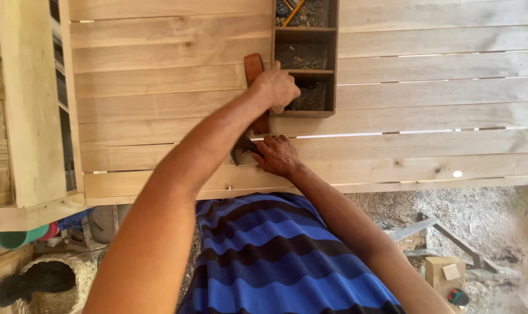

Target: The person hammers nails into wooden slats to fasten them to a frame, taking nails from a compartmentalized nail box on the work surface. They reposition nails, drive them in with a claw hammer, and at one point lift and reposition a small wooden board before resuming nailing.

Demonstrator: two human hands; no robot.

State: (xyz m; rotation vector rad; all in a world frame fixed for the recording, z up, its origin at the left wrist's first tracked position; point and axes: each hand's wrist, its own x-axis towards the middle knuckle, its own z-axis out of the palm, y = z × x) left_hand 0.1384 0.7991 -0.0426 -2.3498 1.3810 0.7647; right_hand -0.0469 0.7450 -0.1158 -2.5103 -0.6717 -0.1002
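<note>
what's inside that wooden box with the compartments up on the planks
The wooden box holds dark, small bits, maybe nails, in each compartment, plus an orange pencil-like stick at the top. The left hand covers part of the lowest compartment.

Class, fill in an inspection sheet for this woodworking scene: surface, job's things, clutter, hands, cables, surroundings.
Surface: pale wooden planks with narrow gaps between them.
Job's things: hammer with a brown handle; its dark head lies by the right hand.
Clutter: compartment box of dark small parts on the planks.
Hands: left hand grips the hammer handle; right hand rests on the planks, fingers at the hammer head.
Cables: nothing seen.
Surroundings: sawdust ground, wood block, green cup, woven basket.
</note>
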